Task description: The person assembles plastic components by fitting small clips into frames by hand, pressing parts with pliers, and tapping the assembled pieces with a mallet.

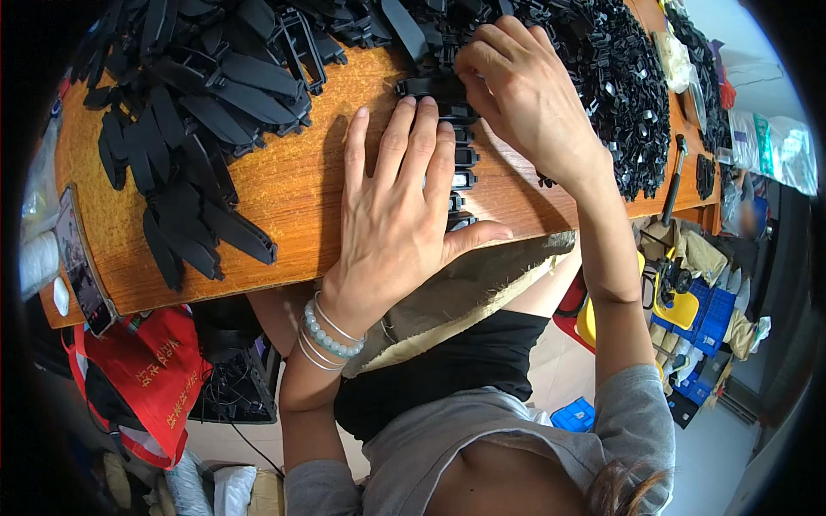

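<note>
A row of black plastic clip-like parts (464, 157) runs away from me on the wooden table. My left hand (391, 198) lies flat over the row's left side, fingers stretched out and thumb apart. Bracelets circle that wrist. At the row's far end, my right hand (529, 95) is bent with its fingers curled together; their tips and anything between them are hidden. Just below those fingers sits a black part (423, 87) lying crosswise. Long flat black plastic pieces (237, 107) are heaped to the left, and a mound of small black parts (624, 107) rises on the right.
The wooden table (297, 228) ends in a near edge before my lap, where a cloth (456, 301) hangs. A phone (82, 262) stands at the left edge; a black-handled tool (675, 181) lies at the right. Below are a red bag (146, 370) and blue crates (701, 314).
</note>
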`<act>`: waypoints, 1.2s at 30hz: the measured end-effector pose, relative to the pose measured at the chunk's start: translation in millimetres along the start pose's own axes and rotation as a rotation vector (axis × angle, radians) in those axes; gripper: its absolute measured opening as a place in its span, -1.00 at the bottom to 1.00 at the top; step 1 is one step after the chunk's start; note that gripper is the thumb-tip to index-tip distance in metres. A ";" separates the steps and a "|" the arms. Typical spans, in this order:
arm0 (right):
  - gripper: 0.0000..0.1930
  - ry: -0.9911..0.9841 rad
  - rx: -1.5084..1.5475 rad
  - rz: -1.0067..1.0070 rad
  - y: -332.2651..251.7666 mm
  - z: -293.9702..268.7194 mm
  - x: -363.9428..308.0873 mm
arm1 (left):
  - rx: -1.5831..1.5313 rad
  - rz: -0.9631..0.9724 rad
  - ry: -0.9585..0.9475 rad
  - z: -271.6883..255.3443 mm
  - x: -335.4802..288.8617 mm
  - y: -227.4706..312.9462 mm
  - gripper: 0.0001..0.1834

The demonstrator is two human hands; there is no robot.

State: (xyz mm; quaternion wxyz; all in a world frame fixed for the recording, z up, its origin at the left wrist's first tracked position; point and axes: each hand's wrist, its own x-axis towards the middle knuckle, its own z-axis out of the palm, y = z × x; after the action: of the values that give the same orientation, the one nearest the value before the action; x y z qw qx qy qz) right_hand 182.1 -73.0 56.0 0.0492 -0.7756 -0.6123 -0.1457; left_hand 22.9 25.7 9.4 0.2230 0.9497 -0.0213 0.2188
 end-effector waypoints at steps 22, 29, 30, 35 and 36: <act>-0.90 -0.028 0.412 0.086 16.5 2.3 4.2 | -0.027 -0.002 0.008 4.2 -1.5 -2.4 -0.05; -0.90 -0.013 0.167 -0.034 10.3 2.7 7.8 | -0.022 -0.021 0.013 0.8 0.4 0.5 -0.06; -0.90 -0.009 0.165 -0.035 10.0 4.5 8.0 | -0.024 -0.025 0.015 1.3 -0.4 0.4 -0.06; -0.63 0.210 0.317 0.236 -18.2 23.7 18.8 | 0.005 -0.023 0.017 0.8 -1.6 0.5 -0.08; -0.60 0.217 0.277 0.286 -23.0 26.7 21.5 | 0.000 -0.004 0.029 2.8 -2.1 -0.5 -0.05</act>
State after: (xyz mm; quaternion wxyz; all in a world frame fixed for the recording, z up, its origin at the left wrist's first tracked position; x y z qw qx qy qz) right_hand 168.9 -40.4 34.4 0.2409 -0.8200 -0.5015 -0.1342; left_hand 22.2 24.9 6.0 0.2235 0.9465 -0.0163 0.2321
